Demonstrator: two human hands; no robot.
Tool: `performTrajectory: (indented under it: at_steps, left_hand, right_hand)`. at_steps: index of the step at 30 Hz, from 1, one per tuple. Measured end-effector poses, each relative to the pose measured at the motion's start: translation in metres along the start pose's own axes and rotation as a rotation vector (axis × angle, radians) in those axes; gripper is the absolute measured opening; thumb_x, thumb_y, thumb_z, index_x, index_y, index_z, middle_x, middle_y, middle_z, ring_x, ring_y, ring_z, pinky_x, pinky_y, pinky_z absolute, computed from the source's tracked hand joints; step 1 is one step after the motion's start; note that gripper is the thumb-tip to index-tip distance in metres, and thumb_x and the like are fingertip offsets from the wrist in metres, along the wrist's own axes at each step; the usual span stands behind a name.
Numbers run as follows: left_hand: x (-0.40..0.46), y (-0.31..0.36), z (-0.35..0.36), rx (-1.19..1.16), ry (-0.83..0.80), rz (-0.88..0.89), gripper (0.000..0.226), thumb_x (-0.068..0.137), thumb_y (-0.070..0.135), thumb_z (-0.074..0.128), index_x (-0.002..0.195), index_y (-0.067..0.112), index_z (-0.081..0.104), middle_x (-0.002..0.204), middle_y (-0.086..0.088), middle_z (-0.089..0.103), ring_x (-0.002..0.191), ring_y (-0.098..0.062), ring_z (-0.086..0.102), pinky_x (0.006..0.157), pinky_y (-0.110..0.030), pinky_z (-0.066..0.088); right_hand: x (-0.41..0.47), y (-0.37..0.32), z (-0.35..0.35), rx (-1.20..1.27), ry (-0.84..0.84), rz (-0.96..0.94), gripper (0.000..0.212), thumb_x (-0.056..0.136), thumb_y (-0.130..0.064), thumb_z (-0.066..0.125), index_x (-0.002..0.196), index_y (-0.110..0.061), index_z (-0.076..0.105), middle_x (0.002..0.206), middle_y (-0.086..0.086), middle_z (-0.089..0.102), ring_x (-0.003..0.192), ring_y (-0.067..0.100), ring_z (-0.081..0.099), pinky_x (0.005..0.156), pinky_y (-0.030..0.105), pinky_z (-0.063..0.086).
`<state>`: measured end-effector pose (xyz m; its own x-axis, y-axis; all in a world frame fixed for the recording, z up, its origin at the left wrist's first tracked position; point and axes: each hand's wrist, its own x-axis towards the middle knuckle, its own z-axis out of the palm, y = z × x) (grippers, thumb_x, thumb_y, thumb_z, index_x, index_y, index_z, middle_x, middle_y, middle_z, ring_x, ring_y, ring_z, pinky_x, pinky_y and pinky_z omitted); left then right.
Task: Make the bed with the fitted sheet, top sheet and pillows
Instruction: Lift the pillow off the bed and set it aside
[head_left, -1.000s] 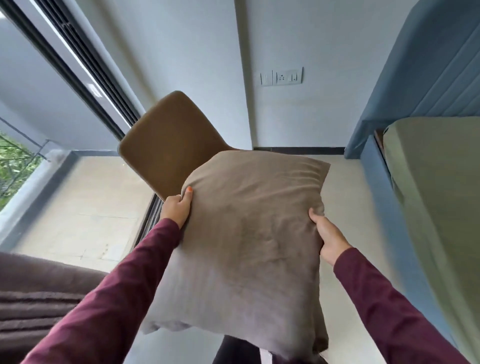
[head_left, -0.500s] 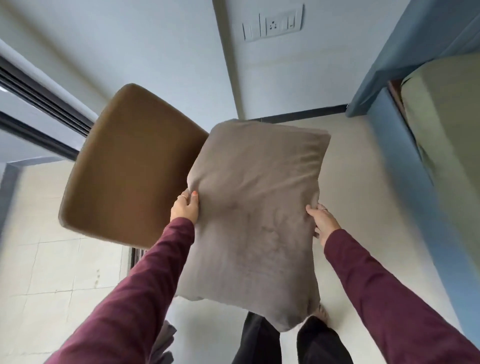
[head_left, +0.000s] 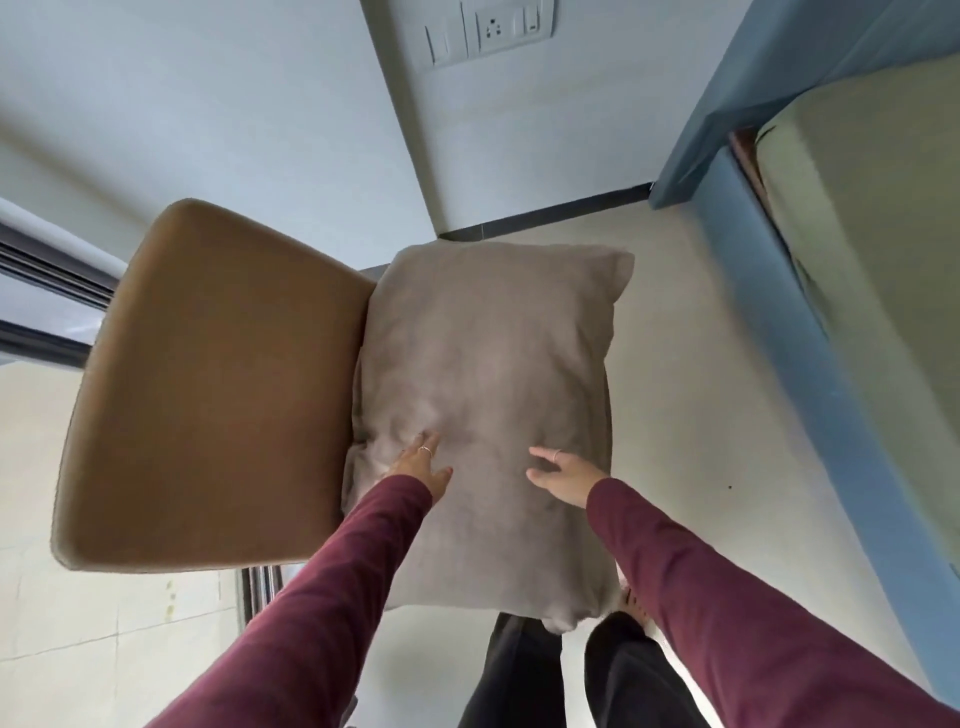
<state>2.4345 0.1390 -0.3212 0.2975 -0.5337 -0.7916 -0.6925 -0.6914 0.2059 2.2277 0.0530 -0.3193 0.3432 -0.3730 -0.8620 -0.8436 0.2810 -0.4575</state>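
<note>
At the far left, dark window-frame rails (head_left: 47, 291) run off the edge, above pale floor tiles (head_left: 104, 649). Next comes a tan padded chair back (head_left: 208, 384), seen from above; its seat is hidden under a grey-brown pillow (head_left: 488, 374), which lies beside the chair back, its left edge touching it. The pillow's near corner hangs over the person's dark trousers (head_left: 524, 675). Two maroon sleeves reach in from below. The left hand (head_left: 418, 462) rests on the pillow's lower left part, fingers straight and pressing a shallow dent in the fabric (a thin ring shows on one finger). The right hand (head_left: 563, 475) lies spread and relaxed over the pillow's lower middle, gripping nothing; whether it touches the fabric is hard to tell. Part of a bare foot (head_left: 631, 603) peeks out by the pillow's right corner. Above, on the grey wall, sits a switch and socket plate (head_left: 491, 31), cut off at the top. At the right, a blue bed frame (head_left: 810, 364) holds a mattress in a pale green sheet (head_left: 883, 249), cut off by the edge.
</note>
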Motion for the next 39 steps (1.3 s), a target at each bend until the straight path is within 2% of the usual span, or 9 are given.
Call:
performTrajectory:
  at_steps: [4,9,14,17,21,28,32,36,39]
  left_hand:
    - [-0.003,0.016,-0.005,0.036,0.034,-0.020,0.063,0.097,0.033,0.047,0.152,0.019,0.019,0.159,0.001,0.012,0.144,-0.018,0.022,0.117,-0.035,0.022]
    - [-0.017,0.058,-0.001,0.097,0.066,-0.006,0.060,0.097,0.031,0.049,0.149,0.012,0.026,0.153,-0.007,0.032,0.139,-0.022,0.032,0.113,-0.028,0.026]
    - [-0.037,0.137,0.024,0.194,0.087,0.036,0.058,0.098,0.031,0.046,0.149,0.011,0.027,0.152,-0.006,0.033,0.138,-0.022,0.035,0.110,-0.025,0.026]
    - [-0.057,0.199,0.049,0.233,0.076,0.080,0.057,0.098,0.033,0.045,0.149,0.014,0.025,0.147,-0.008,0.041,0.128,-0.024,0.048,0.103,-0.026,0.035]
    - [-0.085,0.285,0.092,0.358,0.041,0.226,0.058,0.097,0.030,0.047,0.149,0.014,0.027,0.154,-0.003,0.031,0.138,-0.019,0.035,0.113,-0.025,0.026]
    - [-0.111,0.447,0.146,0.544,0.049,0.481,0.058,0.098,0.029,0.047,0.150,0.013,0.025,0.154,-0.002,0.029,0.140,-0.016,0.031,0.111,-0.023,0.024]
    - [-0.121,0.529,0.172,0.665,0.060,0.609,0.058,0.099,0.029,0.045,0.150,0.013,0.022,0.155,-0.004,0.027,0.140,-0.017,0.030,0.111,-0.022,0.020]
    - [-0.127,0.593,0.195,0.811,0.041,0.773,0.060,0.099,0.031,0.044,0.151,0.013,0.020,0.156,-0.003,0.024,0.142,-0.016,0.027,0.113,-0.024,0.018]
    - [-0.123,0.631,0.196,0.904,0.033,0.870,0.061,0.098,0.035,0.045,0.151,0.017,0.021,0.156,0.002,0.023,0.142,-0.014,0.025,0.116,-0.034,0.022]
  right_hand:
    - [-0.012,0.014,-0.024,-0.001,0.096,0.035,0.047,0.096,-0.037,0.051,0.140,-0.021,0.047,0.146,0.001,0.045,0.135,0.018,0.041,0.109,0.024,0.030]
    - [-0.037,0.055,-0.060,-0.024,0.201,0.063,0.037,0.097,-0.036,0.049,0.127,-0.017,0.058,0.136,0.002,0.056,0.126,0.019,0.050,0.095,0.018,0.035]
    - [-0.073,0.127,-0.096,-0.016,0.240,0.096,0.038,0.097,-0.034,0.046,0.128,-0.015,0.056,0.135,0.006,0.055,0.125,0.022,0.051,0.096,0.022,0.036]
    - [-0.097,0.181,-0.122,-0.015,0.234,0.129,0.040,0.097,-0.034,0.046,0.130,-0.014,0.053,0.136,0.007,0.053,0.124,0.023,0.050,0.094,0.021,0.037]
    - [-0.134,0.257,-0.163,0.053,0.256,0.179,0.044,0.098,-0.035,0.044,0.134,-0.011,0.050,0.140,0.006,0.051,0.127,0.021,0.048,0.097,0.019,0.035]
    - [-0.202,0.379,-0.244,0.285,0.432,0.237,0.049,0.099,-0.033,0.043,0.141,-0.008,0.045,0.145,0.005,0.047,0.133,0.021,0.044,0.105,0.024,0.033]
    - [-0.236,0.438,-0.270,0.405,0.533,0.268,0.044,0.100,-0.032,0.041,0.131,-0.005,0.055,0.127,0.007,0.058,0.115,0.018,0.054,0.096,0.024,0.039]
    - [-0.251,0.487,-0.289,0.576,0.642,0.345,0.044,0.099,-0.031,0.041,0.131,-0.003,0.054,0.136,0.014,0.054,0.092,0.024,0.059,0.080,0.025,0.044]
    - [-0.251,0.498,-0.303,0.638,0.656,0.397,0.048,0.099,-0.033,0.041,0.137,-0.004,0.048,0.141,0.011,0.050,0.121,0.029,0.055,0.098,0.026,0.040]
